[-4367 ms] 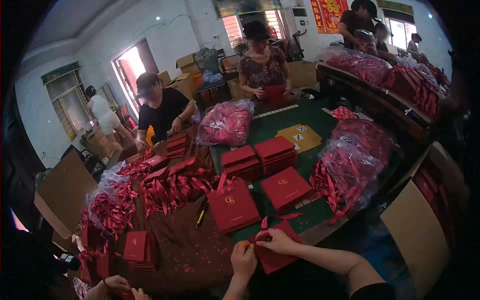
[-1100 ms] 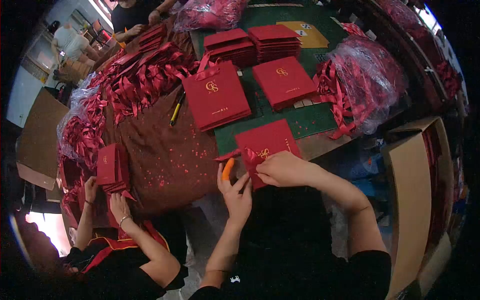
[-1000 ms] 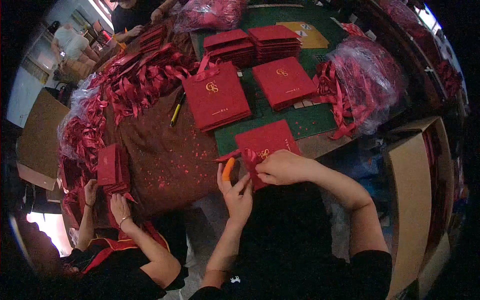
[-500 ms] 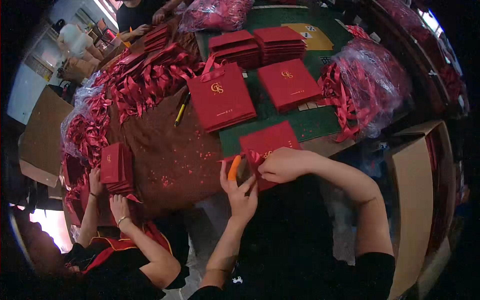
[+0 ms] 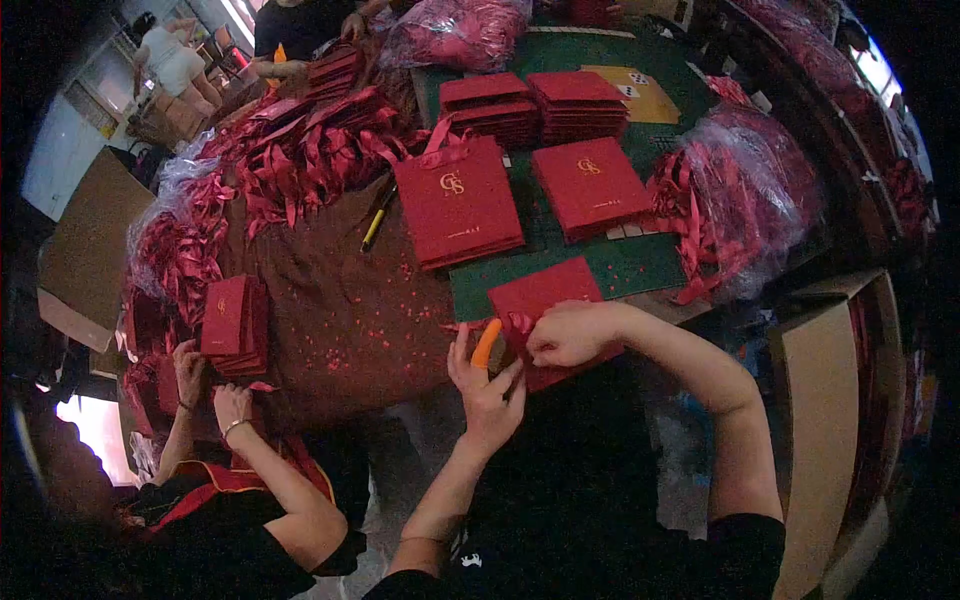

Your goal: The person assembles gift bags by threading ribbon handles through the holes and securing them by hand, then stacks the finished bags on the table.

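A red paper bag (image 5: pixel 560 282) lies at the front edge of the table, tilted, its lower part under my hands. My right hand (image 5: pixel 575 335) is closed, fingertips pinched on a red ribbon (image 5: pixel 518 322) at the bag's near left side. Close by on the left, my left hand (image 5: pixel 488 395) has its fingers curled at the same ribbon, whose end shows beyond the fingertips. Along one of its fingers sits an orange piece (image 5: pixel 486 343), either a finger cover or a tool's handle; I cannot tell which. The exact contact of the fingertips is partly hidden.
Stacked red bags (image 5: pixel 460 205) and a second stack (image 5: pixel 590 185) stand ahead on a green mat (image 5: pixel 500 290). Plastic-wrapped ribbons (image 5: pixel 745 190) lie right. A yellow pen (image 5: pixel 376 222) rests on brown cloth. At left a co-worker's hands (image 5: pixel 232 405) touch small bags (image 5: pixel 235 325).
The view has shifted slightly, so the table contents sit a little further right. My hands stay at the ribbon, with the left fingers tilted a bit more toward the right hand.
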`<state>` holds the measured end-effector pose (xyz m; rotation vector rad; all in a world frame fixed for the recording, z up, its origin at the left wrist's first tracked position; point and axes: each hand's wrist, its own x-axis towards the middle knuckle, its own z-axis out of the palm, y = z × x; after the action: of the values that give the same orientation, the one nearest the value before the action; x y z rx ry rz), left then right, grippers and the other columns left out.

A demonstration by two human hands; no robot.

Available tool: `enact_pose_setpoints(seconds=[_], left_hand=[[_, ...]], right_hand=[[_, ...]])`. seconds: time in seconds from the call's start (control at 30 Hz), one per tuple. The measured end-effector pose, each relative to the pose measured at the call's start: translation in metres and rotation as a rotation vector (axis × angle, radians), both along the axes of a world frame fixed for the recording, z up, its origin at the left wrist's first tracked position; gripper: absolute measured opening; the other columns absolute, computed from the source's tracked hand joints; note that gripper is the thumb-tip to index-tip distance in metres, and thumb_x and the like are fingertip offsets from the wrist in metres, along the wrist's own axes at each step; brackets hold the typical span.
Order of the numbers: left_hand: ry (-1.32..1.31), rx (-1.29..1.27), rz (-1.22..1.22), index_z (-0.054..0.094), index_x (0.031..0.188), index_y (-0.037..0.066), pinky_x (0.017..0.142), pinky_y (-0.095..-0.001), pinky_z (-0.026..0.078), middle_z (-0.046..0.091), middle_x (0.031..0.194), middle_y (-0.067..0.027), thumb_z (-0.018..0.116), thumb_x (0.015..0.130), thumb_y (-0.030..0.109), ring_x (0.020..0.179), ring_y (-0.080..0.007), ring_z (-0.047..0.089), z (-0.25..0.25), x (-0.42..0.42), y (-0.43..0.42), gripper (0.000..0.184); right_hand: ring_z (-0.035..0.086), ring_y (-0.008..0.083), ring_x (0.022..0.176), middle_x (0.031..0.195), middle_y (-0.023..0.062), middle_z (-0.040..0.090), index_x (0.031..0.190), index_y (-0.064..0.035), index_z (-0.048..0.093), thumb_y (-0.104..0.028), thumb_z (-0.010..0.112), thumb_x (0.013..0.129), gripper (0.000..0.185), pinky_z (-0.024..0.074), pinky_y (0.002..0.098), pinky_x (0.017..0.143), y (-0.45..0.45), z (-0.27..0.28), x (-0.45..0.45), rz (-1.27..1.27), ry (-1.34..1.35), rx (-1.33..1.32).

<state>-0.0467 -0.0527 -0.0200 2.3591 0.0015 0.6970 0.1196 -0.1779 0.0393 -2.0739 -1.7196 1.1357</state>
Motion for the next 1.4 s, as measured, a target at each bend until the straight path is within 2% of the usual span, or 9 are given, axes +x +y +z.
enact_pose_setpoints(seconds=[0.3,0.93,1.03,1.13,1.2,1.23,1.3,1.33,1.4], left_hand=[[0.069,-0.341,-0.045,0.07,0.087,0.006,0.112,-0.0473,0.02,0.045,0.139,-0.0143,0.074,0.071,0.002,0.139,-0.0369,0.023,-0.013,0.003,0.005,0.017],[-0.035,0.186,-0.042,0.069,0.084,0.01,0.105,-0.0584,0.021,0.047,0.135,-0.0151,0.071,0.071,0.007,0.134,-0.0433,0.027,0.0,0.009,0.011,0.014],[0.017,0.154,-0.018,0.069,0.084,0.01,0.105,-0.0584,0.022,0.047,0.134,-0.0145,0.072,0.071,0.007,0.132,-0.0435,0.028,0.005,0.013,0.007,0.013],[0.03,0.127,-0.041,0.067,0.086,0.009,0.105,-0.0561,0.021,0.045,0.136,-0.0162,0.074,0.069,0.004,0.134,-0.0431,0.026,0.003,0.012,0.003,0.019],[-0.027,0.118,-0.063,0.066,0.089,0.007,0.104,-0.0559,0.022,0.045,0.135,-0.0177,0.071,0.07,0.002,0.133,-0.0431,0.027,0.007,0.014,-0.003,0.021],[0.009,0.132,-0.037,0.064,0.089,0.007,0.104,-0.0558,0.023,0.046,0.134,-0.0194,0.068,0.07,0.002,0.133,-0.0432,0.028,0.008,0.015,-0.007,0.02],[0.026,0.139,-0.037,0.064,0.089,0.007,0.102,-0.0564,0.025,0.047,0.132,-0.018,0.069,0.071,0.005,0.132,-0.0433,0.03,0.003,0.014,-0.011,0.018],[0.048,0.151,-0.041,0.064,0.088,0.007,0.1,-0.0569,0.027,0.048,0.13,-0.0167,0.069,0.072,0.008,0.131,-0.0434,0.032,0.001,0.015,-0.013,0.017],[0.009,0.216,-0.026,0.064,0.085,0.006,0.099,-0.0561,0.029,0.049,0.128,-0.0159,0.069,0.072,0.008,0.129,-0.0431,0.034,0.012,0.015,-0.017,0.014]], right_hand=[[0.062,0.0366,0.082,0.082,0.0162,0.064,0.087,-0.0066,0.063,-0.029,0.052,0.087,0.025,0.0459,0.0478,0.069,-0.006,-0.01,0.001,-0.05,0.044,0.128],[0.062,0.0373,0.084,0.085,0.0174,0.066,0.09,-0.0063,0.066,-0.029,0.054,0.086,0.026,0.0476,0.0496,0.074,0.0,-0.008,-0.002,-0.004,-0.054,0.124],[0.064,0.0357,0.084,0.083,0.0164,0.066,0.09,-0.0056,0.064,-0.028,0.056,0.087,0.024,0.0496,0.0488,0.071,-0.008,0.003,-0.017,-0.014,-0.229,0.093],[0.063,0.0349,0.087,0.087,0.0146,0.065,0.095,-0.003,0.06,-0.027,0.06,0.086,0.025,0.0495,0.048,0.073,-0.022,0.005,-0.033,-0.182,-0.287,0.155],[0.058,0.0336,0.096,0.097,0.0132,0.062,0.098,-0.0046,0.059,-0.024,0.065,0.083,0.025,0.0476,0.0427,0.082,-0.036,0.019,-0.038,-0.317,-0.448,0.458],[0.054,0.0318,0.106,0.109,0.0136,0.058,0.113,-0.003,0.056,-0.02,0.067,0.081,0.038,0.0418,0.0392,0.096,-0.042,0.01,-0.034,-0.388,-0.452,0.74],[0.051,0.0317,0.114,0.124,0.0173,0.049,0.131,-0.0032,0.042,-0.025,0.062,0.089,0.051,0.0389,0.0411,0.1,-0.047,-0.019,-0.036,-0.845,-0.326,0.978],[0.046,0.0285,0.122,0.134,0.0175,0.042,0.137,-0.0032,0.032,-0.02,0.053,0.095,0.05,0.0346,0.0392,0.105,-0.05,-0.048,-0.035,-1.069,0.177,0.89],[0.045,0.0279,0.124,0.134,0.0173,0.042,0.137,-0.0026,0.031,-0.018,0.049,0.097,0.047,0.0345,0.0391,0.105,-0.051,-0.063,-0.033,-1.063,0.16,0.88]])
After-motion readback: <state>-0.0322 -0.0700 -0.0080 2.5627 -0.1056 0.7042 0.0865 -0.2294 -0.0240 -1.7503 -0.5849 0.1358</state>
